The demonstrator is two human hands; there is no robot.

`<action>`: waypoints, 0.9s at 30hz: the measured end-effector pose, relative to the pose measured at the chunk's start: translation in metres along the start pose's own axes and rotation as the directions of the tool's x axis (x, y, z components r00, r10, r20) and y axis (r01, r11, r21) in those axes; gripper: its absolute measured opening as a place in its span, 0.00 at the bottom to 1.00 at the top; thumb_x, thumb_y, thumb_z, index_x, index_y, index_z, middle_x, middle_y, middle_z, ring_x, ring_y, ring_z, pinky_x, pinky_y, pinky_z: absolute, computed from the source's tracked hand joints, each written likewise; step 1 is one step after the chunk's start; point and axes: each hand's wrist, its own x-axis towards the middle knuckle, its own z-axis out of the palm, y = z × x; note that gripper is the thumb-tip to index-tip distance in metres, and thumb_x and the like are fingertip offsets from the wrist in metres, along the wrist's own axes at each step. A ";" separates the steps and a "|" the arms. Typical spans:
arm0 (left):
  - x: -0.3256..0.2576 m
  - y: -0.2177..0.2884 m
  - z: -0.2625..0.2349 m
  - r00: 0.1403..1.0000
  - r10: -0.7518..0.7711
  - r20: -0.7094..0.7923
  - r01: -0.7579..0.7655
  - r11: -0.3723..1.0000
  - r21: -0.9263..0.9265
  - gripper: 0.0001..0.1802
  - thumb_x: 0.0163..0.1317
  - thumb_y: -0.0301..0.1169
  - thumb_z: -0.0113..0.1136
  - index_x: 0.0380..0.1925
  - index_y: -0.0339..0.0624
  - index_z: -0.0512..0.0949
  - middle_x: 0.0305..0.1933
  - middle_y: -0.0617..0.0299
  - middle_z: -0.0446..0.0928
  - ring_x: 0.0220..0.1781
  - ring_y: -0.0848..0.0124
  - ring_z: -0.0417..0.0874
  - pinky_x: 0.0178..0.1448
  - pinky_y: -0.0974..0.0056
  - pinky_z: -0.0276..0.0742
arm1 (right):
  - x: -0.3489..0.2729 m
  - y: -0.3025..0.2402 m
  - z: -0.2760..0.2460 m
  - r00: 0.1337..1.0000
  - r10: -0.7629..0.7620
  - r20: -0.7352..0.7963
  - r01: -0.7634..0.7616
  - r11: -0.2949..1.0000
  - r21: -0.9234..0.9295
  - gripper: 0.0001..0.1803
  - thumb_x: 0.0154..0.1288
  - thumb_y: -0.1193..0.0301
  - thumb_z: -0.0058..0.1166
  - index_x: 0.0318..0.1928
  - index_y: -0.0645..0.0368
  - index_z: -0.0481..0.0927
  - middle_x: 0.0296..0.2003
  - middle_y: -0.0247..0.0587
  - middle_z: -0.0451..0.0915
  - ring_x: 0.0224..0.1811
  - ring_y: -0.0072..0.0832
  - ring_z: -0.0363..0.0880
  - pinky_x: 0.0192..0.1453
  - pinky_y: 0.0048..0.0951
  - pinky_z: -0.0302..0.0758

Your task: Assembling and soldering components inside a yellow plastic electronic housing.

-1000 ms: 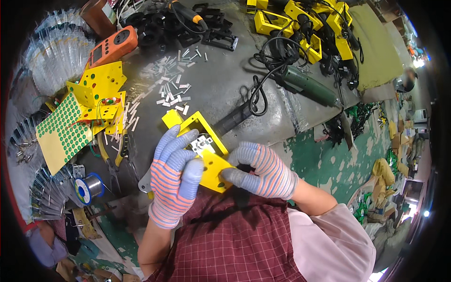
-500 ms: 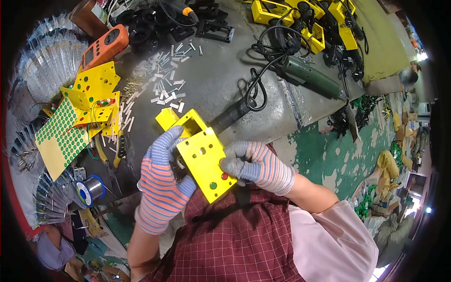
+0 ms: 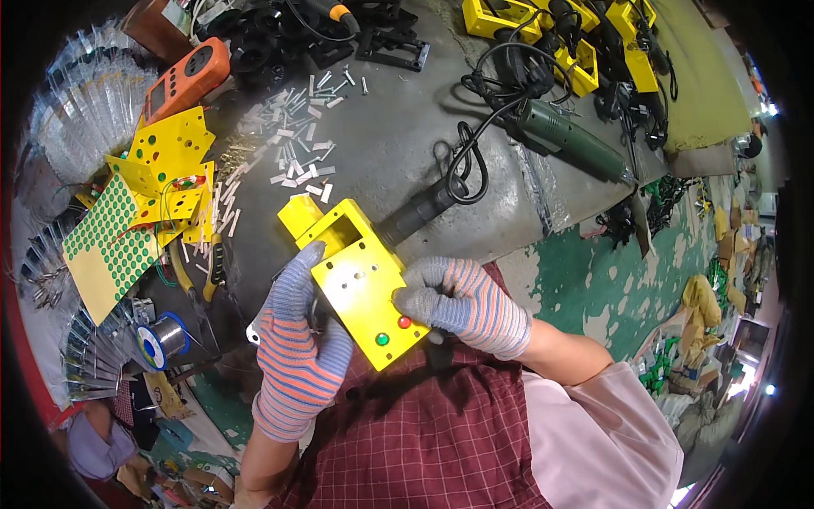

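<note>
A yellow metal panel (image 3: 356, 284) with several holes, a red light and a green light is between my hands, just in front of my apron. My left hand (image 3: 297, 339), in a striped glove, grips its left edge with the index finger along the upper corner. My right hand (image 3: 462, 305), gloved likewise, pinches the right edge near the red light, thumb on the face. Beyond the panel's top end lies a yellow housing (image 3: 292, 214) with a rectangular opening, touching or joined to it; I cannot tell which. A black handle (image 3: 415, 212) with a cord extends from behind it.
Small screws and white sleeves (image 3: 301, 161) are scattered on the grey table. A green power tool (image 3: 568, 136) lies at right. At left are an orange meter (image 3: 186, 81), yellow panels (image 3: 174, 144), a green-dot sticker sheet (image 3: 106, 246), pliers (image 3: 214, 271) and a solder spool (image 3: 164, 341).
The panel has tilted a little, so its face catches more light. My left hand has slid slightly down its edge, and a small white round piece now shows beside that hand.
</note>
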 end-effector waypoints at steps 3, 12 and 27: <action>0.002 0.003 0.005 0.999 0.044 0.005 -0.044 0.999 -0.030 0.41 0.55 0.20 0.65 0.69 0.39 0.60 0.59 0.50 0.75 0.59 0.64 0.80 0.62 0.63 0.76 | -0.001 0.000 0.000 1.000 0.019 -0.013 -0.020 0.999 -0.033 0.14 0.70 0.61 0.58 0.36 0.59 0.82 0.23 0.28 0.76 0.19 0.14 0.70 0.24 0.19 0.68; -0.005 -0.018 0.016 0.925 0.358 -0.128 -0.299 0.894 0.334 0.46 0.50 0.26 0.75 0.69 0.40 0.61 0.59 0.49 0.74 0.56 0.57 0.78 0.58 0.56 0.76 | -0.001 0.000 0.000 1.000 0.009 0.007 -0.009 0.998 -0.063 0.14 0.70 0.62 0.58 0.33 0.60 0.81 0.20 0.27 0.74 0.18 0.14 0.69 0.23 0.20 0.66; -0.009 -0.043 0.031 0.891 0.385 -0.240 -0.374 0.923 0.092 0.25 0.53 0.19 0.70 0.50 0.53 0.76 0.55 0.45 0.76 0.54 0.52 0.79 0.55 0.56 0.79 | 0.002 -0.006 0.002 0.998 0.020 0.051 -0.013 0.989 -0.150 0.13 0.70 0.67 0.58 0.29 0.61 0.79 0.20 0.26 0.71 0.23 0.12 0.64 0.27 0.22 0.64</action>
